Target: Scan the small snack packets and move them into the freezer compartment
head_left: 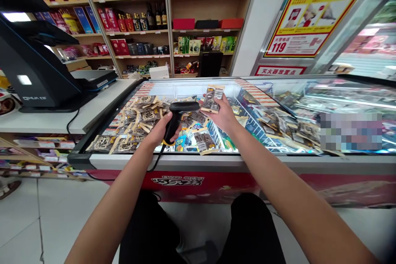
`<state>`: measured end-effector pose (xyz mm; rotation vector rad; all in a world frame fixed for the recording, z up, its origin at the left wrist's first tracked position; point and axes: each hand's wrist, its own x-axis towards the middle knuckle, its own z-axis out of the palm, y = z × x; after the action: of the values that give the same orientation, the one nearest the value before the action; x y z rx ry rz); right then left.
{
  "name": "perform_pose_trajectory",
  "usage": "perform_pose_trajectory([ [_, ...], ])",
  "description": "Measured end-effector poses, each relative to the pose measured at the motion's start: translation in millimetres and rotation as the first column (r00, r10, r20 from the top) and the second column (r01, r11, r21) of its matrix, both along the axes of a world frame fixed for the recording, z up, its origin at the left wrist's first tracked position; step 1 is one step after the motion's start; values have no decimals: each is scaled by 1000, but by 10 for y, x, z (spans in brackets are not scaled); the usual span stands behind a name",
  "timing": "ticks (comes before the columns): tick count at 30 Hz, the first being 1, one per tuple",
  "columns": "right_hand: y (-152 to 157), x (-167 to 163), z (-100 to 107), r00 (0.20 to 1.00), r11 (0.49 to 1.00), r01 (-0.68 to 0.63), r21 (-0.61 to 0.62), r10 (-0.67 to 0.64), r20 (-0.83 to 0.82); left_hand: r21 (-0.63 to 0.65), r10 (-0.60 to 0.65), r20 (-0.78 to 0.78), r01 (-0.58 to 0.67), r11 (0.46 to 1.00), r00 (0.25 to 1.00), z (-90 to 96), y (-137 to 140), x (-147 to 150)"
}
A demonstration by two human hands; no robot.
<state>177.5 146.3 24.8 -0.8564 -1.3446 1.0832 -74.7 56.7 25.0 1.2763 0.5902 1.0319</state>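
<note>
My left hand [163,129] is wrapped round the grip of a black barcode scanner [185,106], whose head points right. A cable runs down from its handle. In front of the scanner, my right hand [224,112] holds up a small snack packet [213,98] with a clear window and dark contents. Below both hands is the glass top of a chest freezer [198,158]. A heap of similar packets [139,117] lies on the glass to the left, and one single packet [203,141] rests near the front edge. More packets [283,126] are spread on the right.
At left, a counter [102,99] carries a dark checkout scale [46,66]. Shelves [173,31] with boxes and bottles stand behind the freezer. Through the glass, white wire baskets [252,117] with goods show. My knees are close to the freezer's red front [216,185].
</note>
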Motion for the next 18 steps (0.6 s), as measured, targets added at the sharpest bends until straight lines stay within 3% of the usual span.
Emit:
perform_pose_trajectory([
  [3,13,84,-5,992,995,-56,-85,46,-116,-13,-84,-78,83,996,993,-1,-40,1],
  [6,58,122,-37,988,995,-37,-94,22,-150,-16,-112,-89,111,994,990,10,-66,-6],
  [14,95,91,-79,991,999,3,-33,-7,-135,-18,-122,-86,121,992,989,24,-54,-2],
  [18,98,85,-76,982,996,-22,-89,5,-189,-20,-87,-68,85,996,994,59,-74,-8],
])
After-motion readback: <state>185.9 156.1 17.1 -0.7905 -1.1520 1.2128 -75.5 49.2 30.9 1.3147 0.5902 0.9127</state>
